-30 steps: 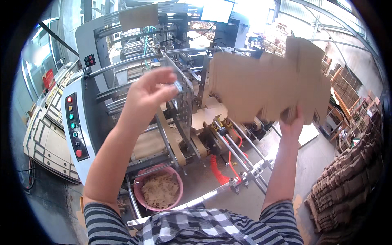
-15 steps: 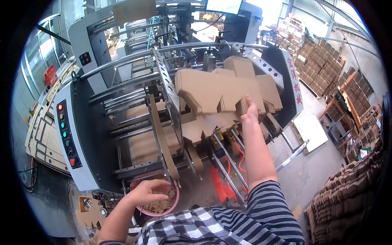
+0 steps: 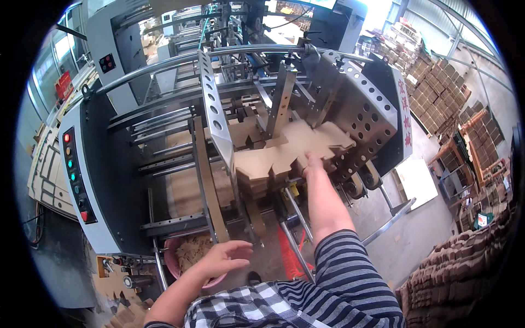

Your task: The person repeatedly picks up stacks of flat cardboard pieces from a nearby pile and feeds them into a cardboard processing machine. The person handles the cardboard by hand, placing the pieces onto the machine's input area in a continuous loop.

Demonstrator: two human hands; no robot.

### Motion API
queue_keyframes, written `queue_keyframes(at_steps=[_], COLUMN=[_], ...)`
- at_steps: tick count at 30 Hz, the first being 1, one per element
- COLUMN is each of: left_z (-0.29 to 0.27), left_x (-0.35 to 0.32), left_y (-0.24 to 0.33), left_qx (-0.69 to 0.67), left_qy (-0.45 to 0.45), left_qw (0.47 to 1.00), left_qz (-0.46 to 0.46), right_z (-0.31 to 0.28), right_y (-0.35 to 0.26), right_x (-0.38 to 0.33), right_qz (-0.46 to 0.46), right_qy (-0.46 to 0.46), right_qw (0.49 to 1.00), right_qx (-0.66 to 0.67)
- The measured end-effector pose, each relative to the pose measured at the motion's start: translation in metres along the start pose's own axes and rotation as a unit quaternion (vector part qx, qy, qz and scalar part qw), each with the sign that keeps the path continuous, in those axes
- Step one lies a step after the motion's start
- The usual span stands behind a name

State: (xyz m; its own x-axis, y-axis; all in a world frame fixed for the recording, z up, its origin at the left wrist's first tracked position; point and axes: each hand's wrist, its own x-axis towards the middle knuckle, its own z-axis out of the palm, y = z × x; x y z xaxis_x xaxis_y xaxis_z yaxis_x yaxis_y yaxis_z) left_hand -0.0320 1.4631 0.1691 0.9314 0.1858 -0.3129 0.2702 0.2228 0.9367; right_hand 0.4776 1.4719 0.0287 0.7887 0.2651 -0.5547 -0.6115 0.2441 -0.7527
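Note:
A stack of brown die-cut cardboard blanks point(image 3: 290, 147) lies low in the machine's feed bay, between upright metal guides. At its front edge is my right hand point(image 3: 310, 162), the thumb on top and the other fingers hidden by the cardboard; it looks closed on the blanks. My left hand point(image 3: 225, 258) hovers empty in front of the machine, fingers loosely curved and apart. Below and behind it stands a pink tub point(image 3: 173, 262) of cardboard scraps.
Perforated metal side plates point(image 3: 367, 109) flank the stack. A brown belt point(image 3: 206, 180) runs to its left, by a panel of lit buttons point(image 3: 75, 175). Metal rods point(image 3: 292, 249) stick out toward me. Stacked cardboard point(image 3: 454, 273) stands at the right, with a white board point(image 3: 418, 183) on the floor.
My right hand has brought the raised cardboard blanks down between the guides, onto the blanks there. My left hand has shifted slightly right. The view has moved a little.

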Motion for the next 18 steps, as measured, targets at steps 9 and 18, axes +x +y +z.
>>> queue_keyframes(at_steps=[9,18], left_z=[-0.020,-0.002], left_x=[0.021,0.041], left_y=[-0.045,-0.058], left_qx=[-0.056,-0.089], left_qy=[0.054,0.032], left_qw=[0.997,0.993], left_qz=[-0.012,-0.074], right_z=[0.005,-0.069], right_y=[-0.081,-0.056], right_x=[-0.201,-0.024], right_qz=[0.152,0.021], right_qy=[-0.149,0.038], right_qw=[0.928,0.897], right_qx=[-0.306,-0.440])
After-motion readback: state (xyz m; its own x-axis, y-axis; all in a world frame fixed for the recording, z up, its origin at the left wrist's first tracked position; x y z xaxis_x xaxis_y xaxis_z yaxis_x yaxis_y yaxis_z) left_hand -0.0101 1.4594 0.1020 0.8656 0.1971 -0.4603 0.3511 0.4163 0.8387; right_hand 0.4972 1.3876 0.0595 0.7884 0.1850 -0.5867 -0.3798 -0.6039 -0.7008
